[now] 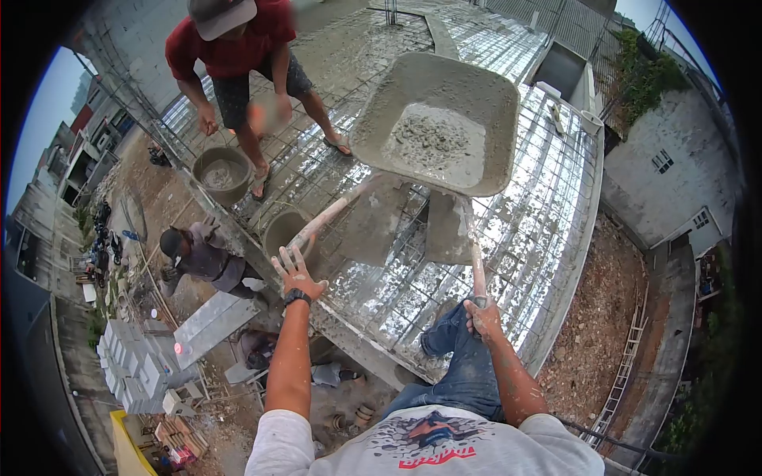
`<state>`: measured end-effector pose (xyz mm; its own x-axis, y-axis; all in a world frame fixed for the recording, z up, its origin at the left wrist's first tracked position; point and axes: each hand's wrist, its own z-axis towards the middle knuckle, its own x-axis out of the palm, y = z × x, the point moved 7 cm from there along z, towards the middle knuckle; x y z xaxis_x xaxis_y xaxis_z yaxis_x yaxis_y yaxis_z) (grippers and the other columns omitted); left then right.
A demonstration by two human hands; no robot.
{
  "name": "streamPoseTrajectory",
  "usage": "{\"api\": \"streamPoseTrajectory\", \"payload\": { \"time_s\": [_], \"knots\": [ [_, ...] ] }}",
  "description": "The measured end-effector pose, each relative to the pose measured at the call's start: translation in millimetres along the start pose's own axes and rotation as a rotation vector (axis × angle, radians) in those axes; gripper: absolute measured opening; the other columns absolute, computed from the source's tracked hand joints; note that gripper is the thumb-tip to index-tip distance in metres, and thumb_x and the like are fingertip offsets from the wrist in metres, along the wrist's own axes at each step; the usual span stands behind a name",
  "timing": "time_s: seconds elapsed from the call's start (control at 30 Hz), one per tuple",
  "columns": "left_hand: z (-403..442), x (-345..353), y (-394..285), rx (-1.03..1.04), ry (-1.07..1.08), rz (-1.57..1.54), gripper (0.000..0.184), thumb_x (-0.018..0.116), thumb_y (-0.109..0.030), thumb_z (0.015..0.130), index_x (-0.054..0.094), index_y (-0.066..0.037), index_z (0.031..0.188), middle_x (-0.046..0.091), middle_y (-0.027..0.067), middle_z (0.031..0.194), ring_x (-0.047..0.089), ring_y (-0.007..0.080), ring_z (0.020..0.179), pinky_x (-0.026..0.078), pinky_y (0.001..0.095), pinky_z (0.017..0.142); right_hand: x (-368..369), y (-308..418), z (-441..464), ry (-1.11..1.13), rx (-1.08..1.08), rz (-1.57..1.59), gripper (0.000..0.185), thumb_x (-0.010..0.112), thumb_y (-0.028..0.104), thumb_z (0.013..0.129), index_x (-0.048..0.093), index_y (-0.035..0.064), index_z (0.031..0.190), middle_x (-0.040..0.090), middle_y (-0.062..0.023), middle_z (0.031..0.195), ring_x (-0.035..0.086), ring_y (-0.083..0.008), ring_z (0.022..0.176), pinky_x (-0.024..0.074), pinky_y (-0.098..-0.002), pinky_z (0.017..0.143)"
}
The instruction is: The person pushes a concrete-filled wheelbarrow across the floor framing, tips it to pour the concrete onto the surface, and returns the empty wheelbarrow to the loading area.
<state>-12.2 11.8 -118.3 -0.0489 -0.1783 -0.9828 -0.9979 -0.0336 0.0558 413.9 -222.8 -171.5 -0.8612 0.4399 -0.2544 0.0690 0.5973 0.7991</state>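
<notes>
A wheelbarrow (502, 103) stands ahead of me, its grey tray holding a pool of wet concrete (435, 136). My right hand (482, 317) is wrapped round the end of its right handle (477, 266). My left hand (299, 276), with a dark watch on the wrist, is stretched out with fingers spread. It appears at the end of the left handle (333, 208) without gripping it; whether it touches the handle I cannot tell. Just beyond that hand is a bucket (278, 232), partly hidden by the hand and handle.
A person in a red shirt (274, 24) bends over another bucket (198, 176) at the slab's left edge. Steel mesh covers the shiny metal deck (548, 238). The slab drops off left and right. Below, a person (210, 258) raises both hands near stacked blocks (131, 365).
</notes>
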Motion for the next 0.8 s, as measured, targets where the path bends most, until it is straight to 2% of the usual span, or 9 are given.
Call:
{"api": "streamPoseTrajectory", "payload": {
  "time_s": [0.13,0.17,0.3,0.43,0.7,0.8],
  "knots": [
    [-1,0,-2,-0.006,-0.038,0.012,0.126,0.075,-0.051,0.064,-0.012,-0.014,0.147,-0.012,0.0194,0.152,-0.013,0.0462,0.137,0.024,0.053,0.11,-1,-2,3,0.018,-0.024,0.037,0.025,0.067,0.017,0.084,0.048,0.0024,0.091,0.055,-0.0025,0.062,0.052,-0.01,0.042,0.0413,-0.0257,0.036],
    [-2,-1,-2,-0.013,-0.033,-0.017,0.125,0.075,-0.05,0.065,-0.012,-0.015,0.147,-0.012,0.0185,0.152,-0.012,0.0457,0.137,0.024,0.0529,0.11,-2,-1,1,-0.003,-0.039,0.039,0.023,0.068,0.019,0.084,0.049,0.0055,0.084,0.054,-0.0007,0.06,0.049,-0.0087,0.04,0.0402,-0.025,0.035],
    [-3,-3,-4,-0.044,0.047,-0.013,0.123,0.074,-0.05,0.067,-0.012,-0.016,0.147,-0.013,0.0182,0.152,-0.012,0.0455,0.138,0.027,0.0523,0.109,-2,5,-4,-0.004,-0.026,0.035,0.024,0.068,0.02,0.084,0.049,0.0051,0.084,0.054,-0.0009,0.06,0.05,-0.0087,0.041,0.0404,-0.0249,0.035],
    [-6,-10,-7,-0.039,0.03,0.021,0.123,0.075,-0.05,0.067,-0.01,-0.013,0.148,-0.011,0.0202,0.152,-0.01,0.046,0.138,0.023,0.0497,0.111,-3,12,-9,-0.01,0.007,-0.005,0.026,0.068,0.02,0.084,0.048,0.005,0.086,0.054,-0.0013,0.061,0.05,-0.0089,0.042,0.041,-0.0253,0.036],
    [-5,-7,-6,-0.01,-0.033,0.016,0.124,0.076,-0.05,0.063,-0.006,-0.011,0.148,-0.006,0.0219,0.152,-0.005,0.0482,0.137,0.02,0.0505,0.111,-4,15,-12,0.032,0.006,-0.003,0.031,0.069,0.024,0.084,0.045,0.0052,0.091,0.055,-0.0013,0.062,0.05,-0.0092,0.042,0.0413,-0.0254,0.036],
    [-10,-16,-9,-0.003,-0.016,0.034,0.121,0.073,-0.049,0.066,-0.005,-0.007,0.148,-0.002,0.0238,0.152,-0.004,0.0485,0.137,0.015,0.0487,0.113,-4,10,-9,0.037,-0.009,0.02,0.031,0.069,0.025,0.084,0.046,0.0055,0.089,0.055,-0.0012,0.062,0.05,-0.0094,0.043,0.0414,-0.0254,0.037]
  ]
}}
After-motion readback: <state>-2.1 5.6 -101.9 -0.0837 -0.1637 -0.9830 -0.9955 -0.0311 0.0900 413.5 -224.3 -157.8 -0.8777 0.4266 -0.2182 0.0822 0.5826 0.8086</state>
